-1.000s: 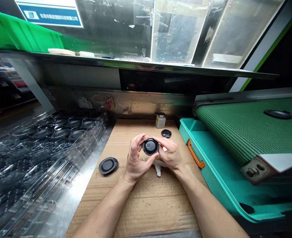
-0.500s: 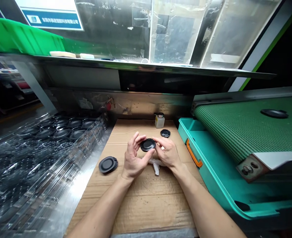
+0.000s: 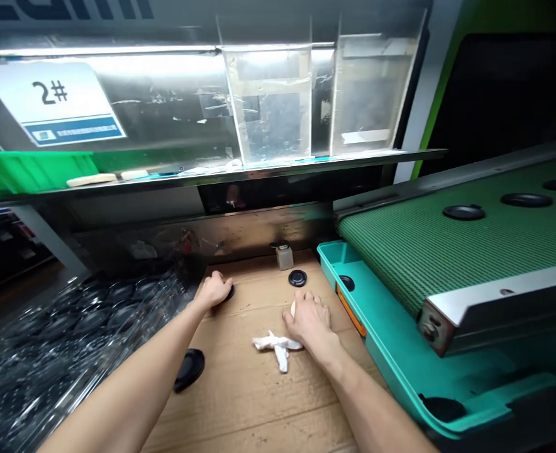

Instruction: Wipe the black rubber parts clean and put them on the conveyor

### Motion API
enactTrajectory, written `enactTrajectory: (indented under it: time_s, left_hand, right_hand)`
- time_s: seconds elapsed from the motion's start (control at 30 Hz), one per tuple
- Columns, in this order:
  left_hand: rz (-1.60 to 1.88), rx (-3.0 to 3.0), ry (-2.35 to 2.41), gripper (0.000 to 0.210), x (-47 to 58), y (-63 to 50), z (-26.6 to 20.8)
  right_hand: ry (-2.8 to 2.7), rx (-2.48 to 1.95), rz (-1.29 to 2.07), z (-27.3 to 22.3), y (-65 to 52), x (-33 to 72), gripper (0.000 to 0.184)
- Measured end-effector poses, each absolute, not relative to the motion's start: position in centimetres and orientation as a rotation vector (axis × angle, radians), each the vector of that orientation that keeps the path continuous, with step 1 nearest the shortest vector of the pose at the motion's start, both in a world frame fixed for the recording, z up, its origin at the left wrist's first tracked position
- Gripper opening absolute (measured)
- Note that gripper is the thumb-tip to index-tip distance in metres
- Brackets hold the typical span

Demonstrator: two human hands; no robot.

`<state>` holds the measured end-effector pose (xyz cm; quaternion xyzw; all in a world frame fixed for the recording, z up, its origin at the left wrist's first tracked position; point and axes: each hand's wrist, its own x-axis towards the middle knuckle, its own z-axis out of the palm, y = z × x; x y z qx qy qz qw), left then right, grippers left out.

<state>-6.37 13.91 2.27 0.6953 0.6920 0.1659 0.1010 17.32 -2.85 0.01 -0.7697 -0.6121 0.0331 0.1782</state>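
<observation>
At the far left of the cardboard (image 3: 254, 402), my left hand (image 3: 215, 289) is closed on a black round plastic lid (image 3: 231, 293), which it mostly covers. My right hand (image 3: 309, 318) rests low over the cardboard on the right, fingers curled. A small cream-coloured piece (image 3: 293, 308) shows beside its thumb; its kind is hidden. Just beyond that hand lies another black lid (image 3: 297, 278). A crumpled white cloth (image 3: 278, 345) sits between my forearms. Partly behind my left forearm is a stack of black lids (image 3: 190, 370).
A small bottle with a dark cap (image 3: 285, 257) stands at the back. On the right, a green conveyor belt (image 3: 400, 251) carries several black parts above a teal tray (image 3: 391, 340). Clear plastic trays (image 3: 70, 340) of black lids fill the left. A metal shelf (image 3: 259, 171) overhangs the back.
My hands have moved apart from the lid they held together. The left went to the far left, the right down to the cardboard. The view tilted up, and belt parts advanced.
</observation>
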Motion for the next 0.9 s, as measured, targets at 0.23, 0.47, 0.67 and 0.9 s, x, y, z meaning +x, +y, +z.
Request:
enactTrajectory:
  time_s: [0.23,0.47,0.67,0.9]
  left_hand:
    - [0.49,2.616,1.593,0.042,3.5,11.6,3.4]
    - [0.336,2.612,1.169,0.069,13.3,11.4,1.7]
    - [0.401,2.561,1.149,0.07,11.9,11.8,1.7]
    - [0.509,2.453,1.194,0.054,9.7,11.0,0.4]
  right_hand:
    - [-1.687,-2.168,0.105,0.1,-2.5,17.7,0.042]
    - [-1.629,-2.166,0.101,-0.2,-2.2,17.7,0.04]
    - [-1.636,-2.151,0.073,-0.4,-2.1,17.8,0.042]
    - [-1.659,-2.183,0.083,-0.1,-2.5,17.2,0.044]
